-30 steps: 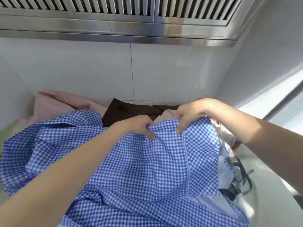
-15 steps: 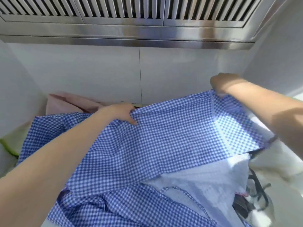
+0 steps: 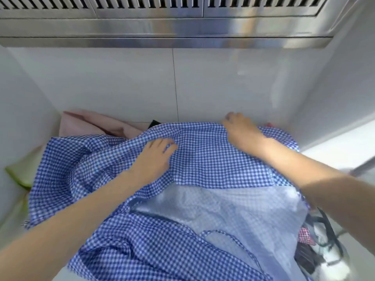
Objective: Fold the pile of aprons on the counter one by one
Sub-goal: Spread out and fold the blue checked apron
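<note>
A blue-and-white checked apron [image 3: 203, 159] lies spread and rumpled over the pile on the counter, with a paler blue part [image 3: 233, 211] showing below its folded-over top. My left hand [image 3: 156, 157] rests on the apron's middle, fingers spread on the cloth beside a raised crease. My right hand [image 3: 241, 130] is at the apron's far right edge, low by the back wall, fingers curled over that edge. The image is blurred by motion.
Pink cloth [image 3: 85, 124] and a dark brown piece [image 3: 154, 123] lie behind the apron against the tiled wall. Green cloth [image 3: 22, 173] sits at the left. Black straps [image 3: 324, 230] and a red checked scrap [image 3: 305, 236] lie at the right. A steel extractor hood [image 3: 162, 29] hangs overhead.
My right hand has come down from its raised position, laying the apron's far edge onto the pile. My left hand has shifted from pinching the edge to resting on the cloth.
</note>
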Tool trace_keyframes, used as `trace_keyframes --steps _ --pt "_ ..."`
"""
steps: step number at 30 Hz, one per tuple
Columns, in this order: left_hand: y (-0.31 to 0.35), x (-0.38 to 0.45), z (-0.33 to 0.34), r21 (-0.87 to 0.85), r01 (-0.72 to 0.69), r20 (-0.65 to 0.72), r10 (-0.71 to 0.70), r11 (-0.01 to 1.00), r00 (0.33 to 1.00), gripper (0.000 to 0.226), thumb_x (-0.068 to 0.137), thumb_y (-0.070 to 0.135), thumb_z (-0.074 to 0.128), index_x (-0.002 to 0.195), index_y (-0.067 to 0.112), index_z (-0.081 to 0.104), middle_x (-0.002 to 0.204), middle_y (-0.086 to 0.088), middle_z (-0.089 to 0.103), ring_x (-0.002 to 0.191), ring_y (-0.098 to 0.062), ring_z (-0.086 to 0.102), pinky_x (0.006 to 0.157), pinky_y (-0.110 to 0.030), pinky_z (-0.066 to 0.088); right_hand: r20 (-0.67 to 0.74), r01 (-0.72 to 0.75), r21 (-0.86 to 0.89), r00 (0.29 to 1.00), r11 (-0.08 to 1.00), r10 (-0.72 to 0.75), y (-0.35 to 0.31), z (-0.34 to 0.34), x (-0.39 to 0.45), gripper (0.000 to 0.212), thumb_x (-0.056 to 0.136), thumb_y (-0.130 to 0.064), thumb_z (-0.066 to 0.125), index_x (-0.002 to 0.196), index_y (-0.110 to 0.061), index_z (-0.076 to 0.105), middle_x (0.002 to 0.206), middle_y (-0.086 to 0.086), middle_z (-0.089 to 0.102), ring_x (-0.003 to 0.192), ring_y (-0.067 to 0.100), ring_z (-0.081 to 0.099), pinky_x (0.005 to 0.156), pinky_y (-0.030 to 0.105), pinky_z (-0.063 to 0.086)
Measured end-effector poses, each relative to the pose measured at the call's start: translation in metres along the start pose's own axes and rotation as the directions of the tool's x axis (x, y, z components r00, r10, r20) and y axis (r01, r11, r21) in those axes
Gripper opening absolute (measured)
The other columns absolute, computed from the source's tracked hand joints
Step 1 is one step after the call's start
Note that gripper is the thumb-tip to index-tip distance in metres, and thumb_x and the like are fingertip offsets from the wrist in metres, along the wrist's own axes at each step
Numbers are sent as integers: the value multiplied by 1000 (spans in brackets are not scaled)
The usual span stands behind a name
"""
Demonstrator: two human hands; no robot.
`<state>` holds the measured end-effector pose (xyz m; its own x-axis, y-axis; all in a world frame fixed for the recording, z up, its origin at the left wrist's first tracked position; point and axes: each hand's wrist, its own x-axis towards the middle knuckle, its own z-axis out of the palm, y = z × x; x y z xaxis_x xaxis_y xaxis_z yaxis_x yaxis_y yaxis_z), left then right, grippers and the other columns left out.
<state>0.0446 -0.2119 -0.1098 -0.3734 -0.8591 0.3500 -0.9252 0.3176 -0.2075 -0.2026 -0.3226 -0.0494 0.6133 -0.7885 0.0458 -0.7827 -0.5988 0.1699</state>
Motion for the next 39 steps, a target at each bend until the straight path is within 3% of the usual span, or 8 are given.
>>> trace_keyframes --steps 5,9,17,22,28,33,36,39 --pt "5 -90 23 -34 -62 325 70 997 943 72 80 43 63 141 18 34 146 -5 38 128 -21 45 95 -36 47 479 158 212 843 964 -244 -61 48 -37 82 90 -42 58 151 -27 5 158 3 -1 141 33 12 109 49 30" --pt "-24 -117 13 238 169 785 -292 956 547 87 95 39 49 147 27 -21 156 -5 -18 146 -27 -3 117 -46 12 679 -100 -45 727 994 103 -38 78 -46 109 80 -56 63 149 -27 -17 157 -1 -15 140 42 9 106 57 30" --pt "-78 -155 -6 485 395 748 -604 781 276 75 96 25 50 150 34 -2 157 -12 -4 141 -44 -7 113 -60 3 611 26 -264 778 964 147 -77 59 -23 83 84 -26 69 146 -9 17 145 9 26 130 32 37 100 43 41" --pt "-95 -163 -22 486 360 764 -588 796 268 70 97 8 43 150 32 4 156 -14 -16 139 -47 -16 111 -62 -1 638 127 -304 764 944 103 -90 44 -17 45 97 -13 46 140 -12 36 143 3 41 130 23 42 103 35 38" --pt "-112 -162 -31 -202 772 954 -56 603 293 38 93 26 58 131 25 51 133 7 48 112 -14 52 94 -25 43 885 198 -311 418 930 207 -105 6 -10 39 82 -44 68 108 -17 61 107 -1 61 115 20 55 94 29 45" --pt "-135 -136 -50 -518 746 565 -488 418 665 18 90 21 61 77 11 70 81 -3 72 69 -7 62 77 -20 46 613 125 128 770 984 -178 -168 -40 51 56 89 -42 59 132 -7 49 131 9 53 116 25 53 92 31 44" --pt "-149 -128 -50 -463 777 322 -736 427 596 20 91 21 59 74 10 59 75 0 61 68 -9 51 67 -22 37 308 160 292 918 943 -251 -208 -30 85 35 96 -23 46 125 -5 53 126 13 54 111 28 53 87 32 44" --pt "-165 -128 -35 -488 824 408 -759 289 507 27 86 32 65 77 9 56 78 -4 57 72 -15 53 65 -19 39 387 127 251 895 960 -220 -237 -9 104 35 98 -22 40 128 -7 47 131 14 51 120 30 47 99 40 34"
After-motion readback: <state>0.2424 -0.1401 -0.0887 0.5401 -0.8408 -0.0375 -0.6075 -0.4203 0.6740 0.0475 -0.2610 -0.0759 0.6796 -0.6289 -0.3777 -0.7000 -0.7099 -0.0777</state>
